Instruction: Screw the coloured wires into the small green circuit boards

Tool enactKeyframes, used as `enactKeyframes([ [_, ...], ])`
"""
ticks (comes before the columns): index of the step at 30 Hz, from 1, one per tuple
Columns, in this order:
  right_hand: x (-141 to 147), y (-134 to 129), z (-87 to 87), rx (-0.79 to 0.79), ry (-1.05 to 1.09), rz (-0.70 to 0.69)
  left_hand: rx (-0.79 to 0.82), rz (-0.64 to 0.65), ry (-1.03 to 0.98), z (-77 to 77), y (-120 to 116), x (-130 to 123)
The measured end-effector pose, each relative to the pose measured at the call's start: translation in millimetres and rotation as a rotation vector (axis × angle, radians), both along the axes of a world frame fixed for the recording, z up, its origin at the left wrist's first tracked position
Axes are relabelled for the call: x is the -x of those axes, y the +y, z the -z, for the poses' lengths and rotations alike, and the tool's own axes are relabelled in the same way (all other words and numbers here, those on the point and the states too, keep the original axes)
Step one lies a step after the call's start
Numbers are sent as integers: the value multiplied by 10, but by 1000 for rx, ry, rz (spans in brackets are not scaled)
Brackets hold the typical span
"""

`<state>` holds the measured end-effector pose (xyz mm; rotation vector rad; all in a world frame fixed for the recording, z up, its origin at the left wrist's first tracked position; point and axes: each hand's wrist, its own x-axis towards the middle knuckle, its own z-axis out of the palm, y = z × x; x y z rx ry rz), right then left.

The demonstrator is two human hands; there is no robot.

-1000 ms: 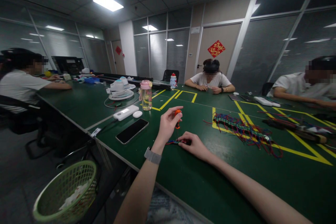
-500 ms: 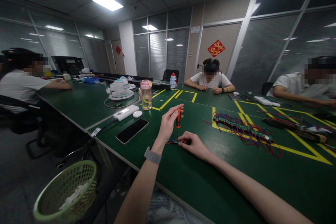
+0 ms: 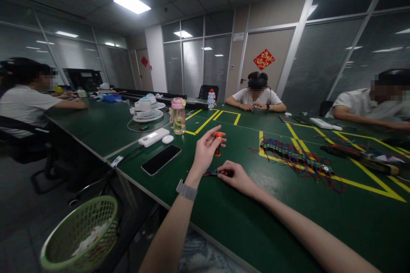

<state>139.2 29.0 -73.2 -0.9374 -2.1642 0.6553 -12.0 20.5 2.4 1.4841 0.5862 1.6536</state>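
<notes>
Green tabletop bears phone near left hand holding screwdriver; right hand pinches wired board.

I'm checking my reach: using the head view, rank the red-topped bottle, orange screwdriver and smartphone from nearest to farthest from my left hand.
1. Orange screwdriver: in your left hand.
2. Smartphone: lying to that hand's left.
3. Red-topped bottle: upright, far ahead.

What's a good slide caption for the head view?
Left hand holds an orange screwdriver upright over a small wired part the right hand touches.
</notes>
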Motion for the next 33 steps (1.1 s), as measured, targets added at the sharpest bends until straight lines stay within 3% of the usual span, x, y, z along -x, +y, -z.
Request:
enactKeyframes([
  [4,-3,0,-3,-5,-6,5,-53,-143,72,8,6,19],
  [9,-2,-1,-2,-7,-6,5,7,36,-12,-2,-3,9],
  [14,-3,-4,-5,-6,-9,5,-36,-115,68,7,-4,13],
  [19,2,-15,-25,-14,-13,7,9,49,-5,9,2,1],
  [24,3,-15,-20,-15,-16,13,-37,-117,73,-4,-6,7],
  [29,-3,-4,-5,-14,-7,6,-16,-1,27,-1,-7,3],
  [33,-3,-15,-24,2,-14,9,-70,-168,101,1,-4,12],
])
